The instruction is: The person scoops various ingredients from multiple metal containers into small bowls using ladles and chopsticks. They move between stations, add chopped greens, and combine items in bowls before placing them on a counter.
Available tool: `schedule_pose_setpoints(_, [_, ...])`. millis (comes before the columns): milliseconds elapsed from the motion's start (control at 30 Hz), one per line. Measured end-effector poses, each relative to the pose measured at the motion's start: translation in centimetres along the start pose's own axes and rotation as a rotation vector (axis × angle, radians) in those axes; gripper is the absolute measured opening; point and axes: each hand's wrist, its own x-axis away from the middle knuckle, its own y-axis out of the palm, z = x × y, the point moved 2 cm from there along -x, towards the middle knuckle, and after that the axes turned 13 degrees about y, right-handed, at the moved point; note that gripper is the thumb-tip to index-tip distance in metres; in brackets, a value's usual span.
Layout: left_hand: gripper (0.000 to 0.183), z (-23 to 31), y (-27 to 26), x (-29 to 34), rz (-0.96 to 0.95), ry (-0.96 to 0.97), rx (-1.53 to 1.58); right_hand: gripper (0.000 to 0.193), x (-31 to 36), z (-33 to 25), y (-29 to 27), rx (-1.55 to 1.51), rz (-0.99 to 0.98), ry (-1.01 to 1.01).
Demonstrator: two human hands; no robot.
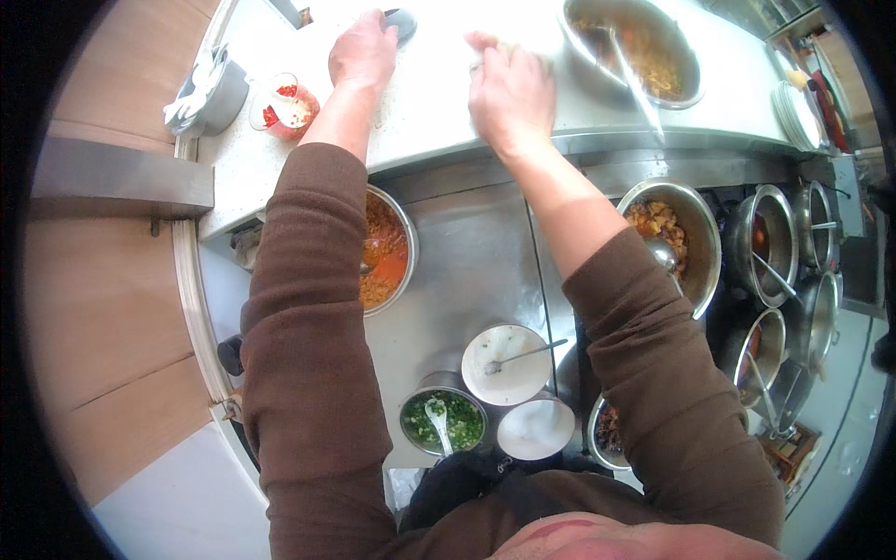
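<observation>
Head view shows us reaching over a pale speckled stone bench [420,112]. Beside us sits a large steel bowl of yellow noodles [635,47]. Our right hand [509,89] curls loosely on something pale we cannot make out; our left hand [364,51] lies flat, fingertips touching a small dark grey round object [401,21].

Both arms reached forward in brown sleeves pushed up past the wrists, forearms bare. The left hand [364,51] lay palm down with its fingers together, the wrist nearly straight. The right hand [509,89] was held edge-on, fingers curled loosely — whether they gripped anything could not be told.
</observation>
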Motion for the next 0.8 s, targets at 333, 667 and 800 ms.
schedule_pose_setpoints(333, [0.029, 2.8, -9.2, 6.9, 0.012, 0.107, 0.035, 0.035, -1.7, -0.8, -0.2, 0.069, -0.082, 0.02])
schedule_pose_setpoints(667, [0.015, -3.0, -23.7, 22.9, -0.024, -0.066, 0.083, 0.035, -10.0, -2.0, 7.2, 0.196, 0.098, 0.139])
schedule_pose_setpoints(800, [0.017, -7.5, -24.3, 26.2, -0.067, -0.181, 0.042, 0.035, -12.2, -5.3, 11.4, 0.049, -0.166, -0.015])
